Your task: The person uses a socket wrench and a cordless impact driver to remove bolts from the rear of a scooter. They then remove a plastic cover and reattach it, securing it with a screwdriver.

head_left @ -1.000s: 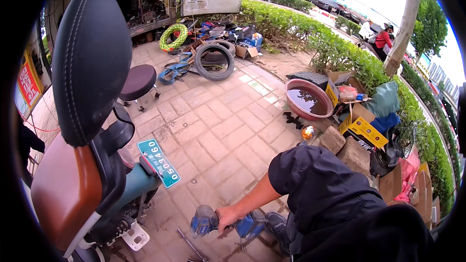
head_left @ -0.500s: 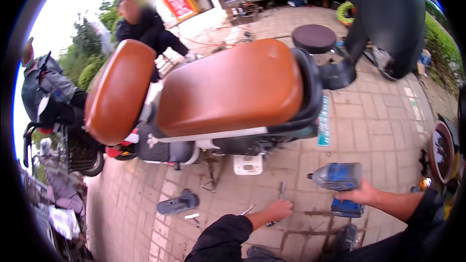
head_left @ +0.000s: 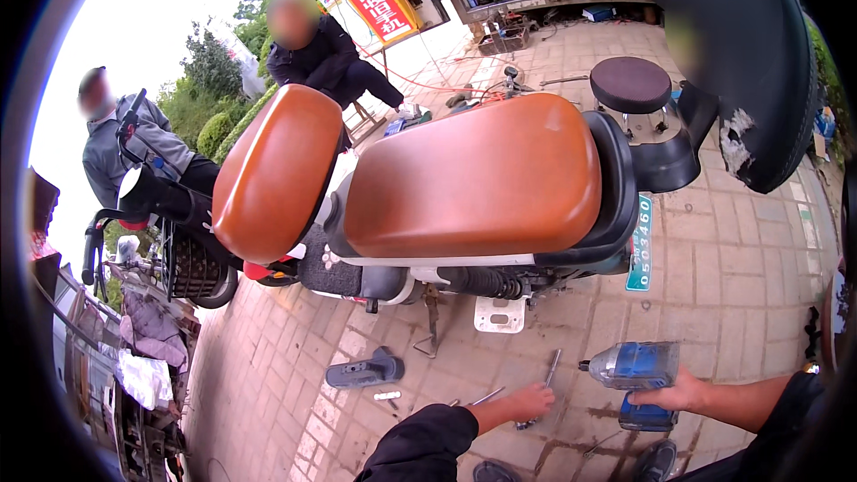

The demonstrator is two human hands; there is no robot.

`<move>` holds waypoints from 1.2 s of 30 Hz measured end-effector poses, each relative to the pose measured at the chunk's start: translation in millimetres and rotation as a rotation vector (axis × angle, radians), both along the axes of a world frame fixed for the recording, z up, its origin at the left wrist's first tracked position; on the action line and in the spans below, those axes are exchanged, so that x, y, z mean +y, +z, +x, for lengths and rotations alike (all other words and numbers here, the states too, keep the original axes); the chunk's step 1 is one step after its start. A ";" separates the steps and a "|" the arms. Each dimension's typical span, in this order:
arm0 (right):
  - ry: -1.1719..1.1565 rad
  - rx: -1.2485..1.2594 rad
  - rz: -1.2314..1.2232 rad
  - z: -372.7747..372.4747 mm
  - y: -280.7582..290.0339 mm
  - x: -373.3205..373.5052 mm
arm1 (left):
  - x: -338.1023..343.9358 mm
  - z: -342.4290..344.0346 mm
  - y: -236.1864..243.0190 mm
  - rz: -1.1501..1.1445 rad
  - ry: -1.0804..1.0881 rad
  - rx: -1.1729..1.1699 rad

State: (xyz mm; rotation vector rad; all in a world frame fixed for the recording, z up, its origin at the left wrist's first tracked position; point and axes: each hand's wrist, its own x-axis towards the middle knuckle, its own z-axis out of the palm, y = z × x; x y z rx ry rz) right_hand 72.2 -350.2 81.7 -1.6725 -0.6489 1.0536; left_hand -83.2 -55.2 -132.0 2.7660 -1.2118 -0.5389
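My right hand [head_left: 686, 390] grips the handle of a blue and grey cordless impact wrench [head_left: 638, 366], its nose pointing left. My left hand [head_left: 533, 402] is low over the paving with fingers curled. A slim metal tool [head_left: 555, 364] sticks out past its fingertips; whether I grip it is hidden. Another thin metal rod [head_left: 488, 395] lies just left of that hand. Farther left are a dark grey plastic part [head_left: 364, 369] and a small white piece [head_left: 386, 395]. Beyond my hands stands a scooter with an orange-brown seat [head_left: 473, 183] and matching backrest [head_left: 277, 174].
A white perforated footrest [head_left: 500, 315] and a green plate [head_left: 639, 245] jut from the scooter. Behind are a round stool [head_left: 630, 85] and a large black seat [head_left: 732, 45]. One person [head_left: 312, 54] sits beyond the scooter; another [head_left: 116, 143] is by a black bike at left.
The view has swung, so the scene sits farther right. My left hand has shifted slightly left relative to the slim tool. My right hand still holds the impact wrench.
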 end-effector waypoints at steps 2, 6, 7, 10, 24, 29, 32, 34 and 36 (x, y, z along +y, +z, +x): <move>0.009 0.056 -0.039 2.0 -7.0 2.9 | 0.0 -4.4 -3.0 -0.009 -0.005 -0.028; 0.026 0.091 -0.115 2.1 -6.0 1.9 | -6.1 1.2 -14.4 -0.086 -0.087 -0.123; 0.022 0.084 -0.109 1.7 -6.8 3.0 | -8.7 2.3 -9.8 -0.099 -0.070 -0.116; -0.011 0.048 -0.014 0.6 -11.9 -0.3 | -20.9 9.1 -3.2 -0.125 0.009 -0.076; 0.114 0.132 -0.059 14.0 -3.3 24.1 | -10.0 -20.7 191.2 -0.862 1.084 0.106; 0.338 0.143 -0.063 -2.0 -7.9 53.1 | -4.6 -47.3 209.6 -0.809 1.068 0.014; 0.435 0.048 0.030 -9.3 -20.2 57.7 | -3.0 -57.2 217.3 -0.757 1.020 -0.054; 0.445 0.124 -0.013 -10.0 -17.5 60.3 | -1.3 -62.5 216.3 -0.701 0.966 -0.167; 0.441 0.178 -0.027 -11.5 -14.5 63.3 | -0.5 -65.4 214.1 -0.655 0.941 -0.229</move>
